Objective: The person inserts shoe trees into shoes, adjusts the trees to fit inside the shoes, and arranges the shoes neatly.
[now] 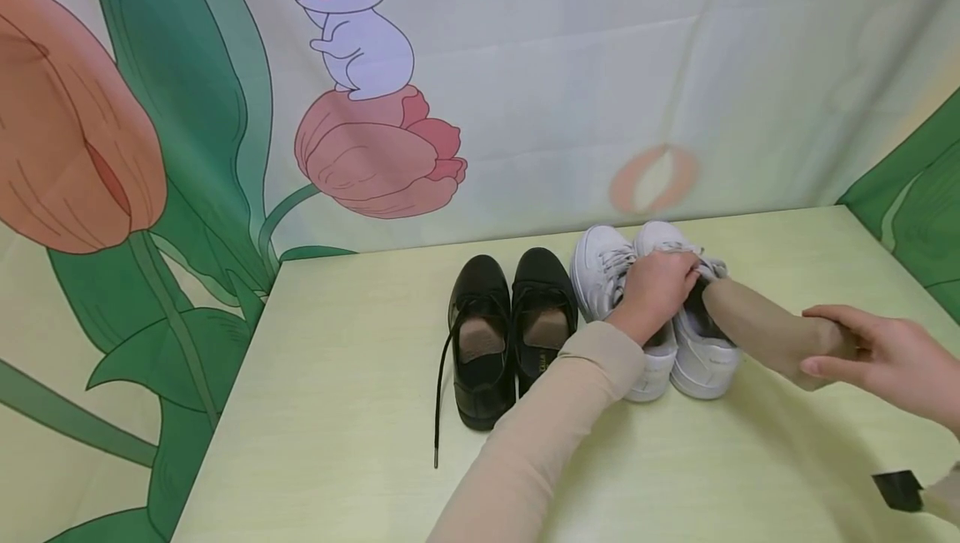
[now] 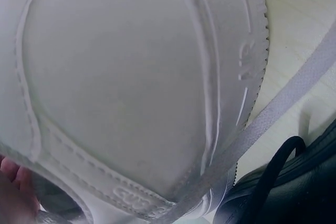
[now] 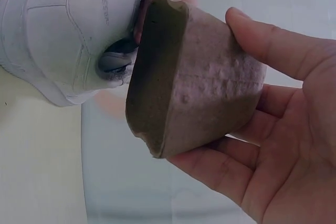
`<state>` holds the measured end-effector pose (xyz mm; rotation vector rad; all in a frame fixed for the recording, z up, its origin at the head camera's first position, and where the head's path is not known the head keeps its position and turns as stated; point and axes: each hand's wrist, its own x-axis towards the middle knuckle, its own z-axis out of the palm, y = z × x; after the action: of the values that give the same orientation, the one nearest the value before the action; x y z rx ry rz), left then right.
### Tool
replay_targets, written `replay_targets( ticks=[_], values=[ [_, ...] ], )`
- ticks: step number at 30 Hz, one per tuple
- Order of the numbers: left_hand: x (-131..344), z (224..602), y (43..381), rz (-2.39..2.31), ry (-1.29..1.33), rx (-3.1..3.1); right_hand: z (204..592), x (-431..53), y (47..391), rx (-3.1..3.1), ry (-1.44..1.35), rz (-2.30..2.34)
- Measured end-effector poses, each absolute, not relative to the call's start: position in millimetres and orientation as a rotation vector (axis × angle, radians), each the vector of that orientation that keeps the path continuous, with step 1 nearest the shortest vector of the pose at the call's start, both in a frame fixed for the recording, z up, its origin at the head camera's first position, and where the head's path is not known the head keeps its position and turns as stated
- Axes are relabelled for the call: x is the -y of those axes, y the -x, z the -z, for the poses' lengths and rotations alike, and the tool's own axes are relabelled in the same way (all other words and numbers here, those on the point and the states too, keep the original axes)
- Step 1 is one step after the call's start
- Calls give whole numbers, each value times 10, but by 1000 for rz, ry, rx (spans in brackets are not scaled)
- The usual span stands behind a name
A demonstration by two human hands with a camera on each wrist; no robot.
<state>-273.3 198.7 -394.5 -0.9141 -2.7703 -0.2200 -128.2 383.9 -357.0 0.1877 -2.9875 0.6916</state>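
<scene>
Two white sneakers stand side by side, heels toward me. My left hand (image 1: 654, 295) reaches across the left sneaker (image 1: 600, 264) and grips the right sneaker (image 1: 705, 368) by the tongue and laces at its opening. In my right hand (image 1: 892, 360) is a brown moulded-pulp shoe insert (image 1: 765, 326), held at its rear end between thumb and fingers. The insert's front tip is at the mouth of the right sneaker. In the right wrist view the insert's hollow end (image 3: 157, 77) faces the camera. White leather (image 2: 121, 77) fills most of the left wrist view.
A pair of black lace-up shoes (image 1: 480, 393) stands left of the sneakers, with brown inserts (image 1: 480, 339) inside; one black lace (image 1: 438, 410) trails onto the pale table (image 1: 337, 376). Behind hangs a printed cloth (image 1: 540, 93) with tulips and a white cartoon animal.
</scene>
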Motion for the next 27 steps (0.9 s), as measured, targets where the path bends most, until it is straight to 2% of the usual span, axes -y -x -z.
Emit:
replay_targets(
  ticks=[14, 27],
  values=[
    [-1969, 3960, 2744, 219, 928, 2751, 3556, -3692, 1340, 3020, -292, -739],
    [-1950, 3950, 2748, 221, 962, 2745, 3560, -3628, 1398, 3099, -242, -843]
  ],
)
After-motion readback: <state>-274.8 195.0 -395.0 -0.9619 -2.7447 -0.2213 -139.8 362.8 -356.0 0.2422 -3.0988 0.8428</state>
